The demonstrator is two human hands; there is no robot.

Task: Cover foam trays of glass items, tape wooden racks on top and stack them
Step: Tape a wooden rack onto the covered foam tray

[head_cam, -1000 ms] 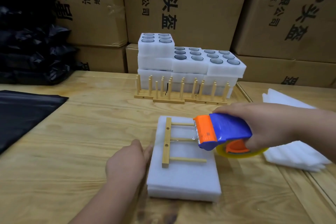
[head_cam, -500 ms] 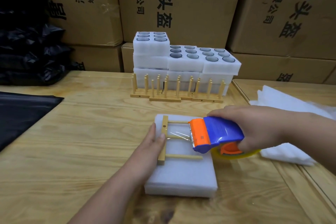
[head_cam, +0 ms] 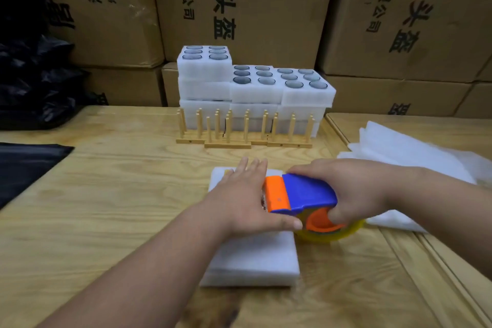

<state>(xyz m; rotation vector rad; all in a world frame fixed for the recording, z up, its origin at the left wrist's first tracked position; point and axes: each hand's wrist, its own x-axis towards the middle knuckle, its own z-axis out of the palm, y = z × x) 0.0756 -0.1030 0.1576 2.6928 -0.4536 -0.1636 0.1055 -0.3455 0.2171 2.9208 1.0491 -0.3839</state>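
Two hands work: left hand lies flat on the white covered foam tray; right hand grips the blue-orange tape dispenser. Its cutter may scratch the fingers.

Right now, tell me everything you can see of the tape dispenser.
The tape dispenser looks like plastic: an orange front, a blue body and an orange hub carrying a roll of clear yellowish tape. It lies tilted over the covered foam tray, nose toward the left. The right hand grips it, fingers curled into the hub. The left hand lies flat against its orange front.
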